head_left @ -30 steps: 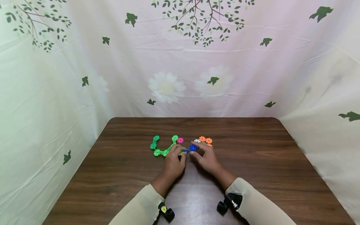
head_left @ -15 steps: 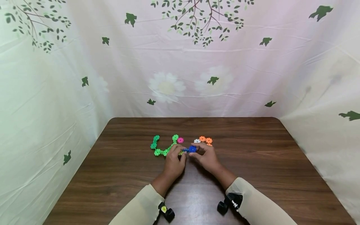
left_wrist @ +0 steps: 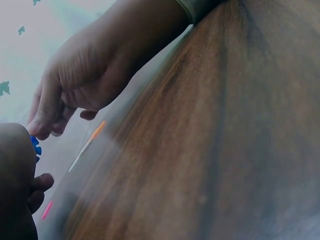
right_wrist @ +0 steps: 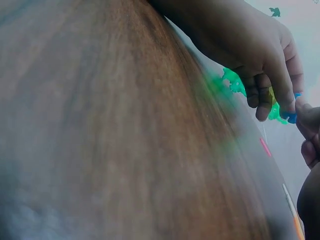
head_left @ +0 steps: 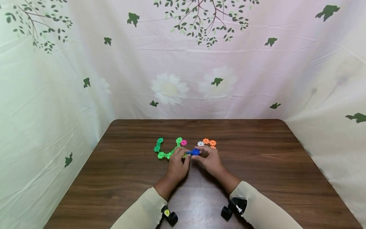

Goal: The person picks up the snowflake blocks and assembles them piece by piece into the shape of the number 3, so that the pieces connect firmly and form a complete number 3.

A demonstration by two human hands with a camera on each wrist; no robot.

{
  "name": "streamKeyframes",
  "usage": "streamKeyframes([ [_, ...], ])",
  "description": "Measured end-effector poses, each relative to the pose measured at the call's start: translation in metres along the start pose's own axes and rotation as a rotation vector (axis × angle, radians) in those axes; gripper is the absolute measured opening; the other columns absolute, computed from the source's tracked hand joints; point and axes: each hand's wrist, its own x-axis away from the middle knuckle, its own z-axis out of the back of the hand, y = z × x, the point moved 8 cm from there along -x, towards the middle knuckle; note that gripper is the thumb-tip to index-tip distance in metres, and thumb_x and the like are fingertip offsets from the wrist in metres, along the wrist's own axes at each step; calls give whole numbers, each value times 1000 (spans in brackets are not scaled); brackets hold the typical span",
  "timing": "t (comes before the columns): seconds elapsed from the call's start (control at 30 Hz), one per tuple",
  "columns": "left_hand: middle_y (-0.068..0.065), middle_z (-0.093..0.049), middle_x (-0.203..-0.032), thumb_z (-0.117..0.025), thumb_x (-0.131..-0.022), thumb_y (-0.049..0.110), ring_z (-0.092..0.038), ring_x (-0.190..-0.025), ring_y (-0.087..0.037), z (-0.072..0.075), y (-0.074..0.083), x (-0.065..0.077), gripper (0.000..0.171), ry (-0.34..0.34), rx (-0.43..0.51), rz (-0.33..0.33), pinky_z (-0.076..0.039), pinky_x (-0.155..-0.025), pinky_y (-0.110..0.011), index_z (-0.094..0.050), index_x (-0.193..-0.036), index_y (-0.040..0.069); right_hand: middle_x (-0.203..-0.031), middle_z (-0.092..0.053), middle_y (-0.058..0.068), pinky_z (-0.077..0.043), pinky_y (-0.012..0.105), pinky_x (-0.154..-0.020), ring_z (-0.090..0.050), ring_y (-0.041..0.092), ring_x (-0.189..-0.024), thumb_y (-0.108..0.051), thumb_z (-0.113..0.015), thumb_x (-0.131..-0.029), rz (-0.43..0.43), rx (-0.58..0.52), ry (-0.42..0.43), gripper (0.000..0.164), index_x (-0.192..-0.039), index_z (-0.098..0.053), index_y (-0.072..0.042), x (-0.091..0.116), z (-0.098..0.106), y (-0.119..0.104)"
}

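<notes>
In the head view, my right hand (head_left: 211, 161) pinches a dark blue notched flower disc (head_left: 195, 152) between thumb and fingers. Close against its left side is a lighter blue disc (head_left: 189, 153), gripped by my left hand (head_left: 177, 165) together with a yellow disc (head_left: 184, 156). A chain of linked green flower discs (head_left: 161, 155) curves away to the left from under the left fingers. The wrist views show the fingertips of both hands meeting around the blue disc (left_wrist: 35, 145). How deeply the two blue discs interlock is hidden by the fingers.
Just beyond the hands, a loose pink disc (head_left: 184, 142) lies beside the end of the green chain. White (head_left: 200, 143) and orange discs (head_left: 206, 141) lie behind the right hand, partly covered by it. The brown wooden table (head_left: 120, 178) meets a patterned cloth backdrop (head_left: 183, 63).
The dark blue disc in my right hand has come slightly down and left, from apart to against the lighter blue disc. My left hand has stayed nearly still.
</notes>
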Motion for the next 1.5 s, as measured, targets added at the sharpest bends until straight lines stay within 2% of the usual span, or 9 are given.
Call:
streamKeyframes([
  [0.27,-9,-72,-105,-72,-102,7,-72,-93,-19,16,29,-7,6,39,28,-110,-60,-80,-31,-77,-104,5,-99,-80,25,-58,15,-79,-70,-2,-83,3,-89,-85,-2,-74,-5,42,-124,-76,12,0,-4,-2],
  [0.5,-6,-70,-109,-71,-99,8,-71,-96,-18,7,16,-5,9,26,13,-80,-61,-82,-31,-76,-106,9,-100,-79,27,-58,14,-79,-69,-1,-84,4,-88,-86,18,-87,-19,41,-125,-75,13,0,-6,-6],
  [0.73,-11,-67,-111,-67,-87,4,-67,-90,-20,14,29,-5,28,14,-22,-85,-57,-72,-31,-75,-113,4,-105,-76,24,-57,18,-83,-68,4,-91,0,-83,-94,90,-35,-49,40,-131,-72,11,1,-6,-6],
  [0.83,-12,-64,-112,-69,-85,6,-65,-88,-21,16,32,-6,30,9,-55,-62,-56,-70,-34,-74,-114,3,-116,-76,23,-57,21,-84,-67,11,-99,-5,-73,-104,134,9,-15,32,-133,-71,9,0,-2,-7],
  [0.9,-11,-63,-113,-69,-86,8,-65,-88,-20,13,29,-6,30,8,-89,-57,-56,-69,-34,-73,-115,4,-117,-75,25,-57,23,-84,-68,16,-103,-8,-66,-109,150,37,26,29,-133,-72,7,-2,1,-6],
  [1.0,-11,-63,-115,-75,-85,13,-68,-89,-23,17,34,-7,32,-5,-119,-33,-58,-69,-38,-73,-115,6,-113,-78,23,-59,28,-85,-71,23,-102,-11,-61,-112,172,80,82,27,-129,-74,4,-7,5,-4],
  [1.1,-12,-64,-115,-80,-84,17,-69,-89,-25,21,41,-9,33,-21,-156,-9,-60,-70,-41,-74,-115,6,-106,-78,20,-60,35,-87,-74,29,-99,-11,-61,-112,197,108,109,26,-127,-75,4,-13,6,-4],
  [1.33,-12,-65,-113,-85,-91,29,-69,-88,-24,24,47,-10,34,-62,-229,34,-61,-71,-39,-77,-117,8,-113,-78,20,-59,50,-95,-73,34,-109,-9,-69,-107,255,192,134,23,-123,-75,6,-31,2,-5],
  [1.5,-11,-64,-114,-84,-94,32,-68,-85,-22,22,45,-9,34,-66,-235,30,-60,-69,-36,-77,-117,9,-108,-76,18,-60,51,-92,-72,34,-103,-6,-73,-103,283,213,118,23,-122,-76,7,-48,-6,0],
])
